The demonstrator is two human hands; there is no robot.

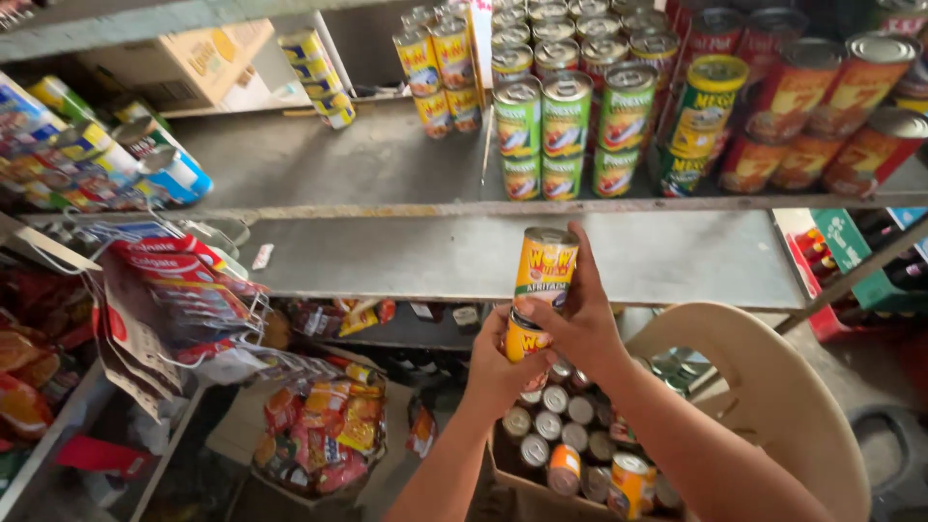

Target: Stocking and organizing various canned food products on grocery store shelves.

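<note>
Item: two stacked yellow-labelled cylindrical metal cans (537, 290) | Left hand (495, 367): fingers wrapped round lower can | Right hand (580, 324): fingers clasped round upper can | Above fingers: grey metal shelf (387, 256) | Below fingers: brown cardboard box of tins (570, 454) on beige plastic chair (773, 387)

Lower yellow can (523, 340): mostly covered by left hand (498, 362) and right hand (578, 324). Cardboard box (512, 476): bottom cut by frame edge, part hidden behind forearms. Red cans (822, 106): topmost cropped. Hanging sachets (184, 290): print blurred. Beige chair (773, 396): seat hidden
</note>
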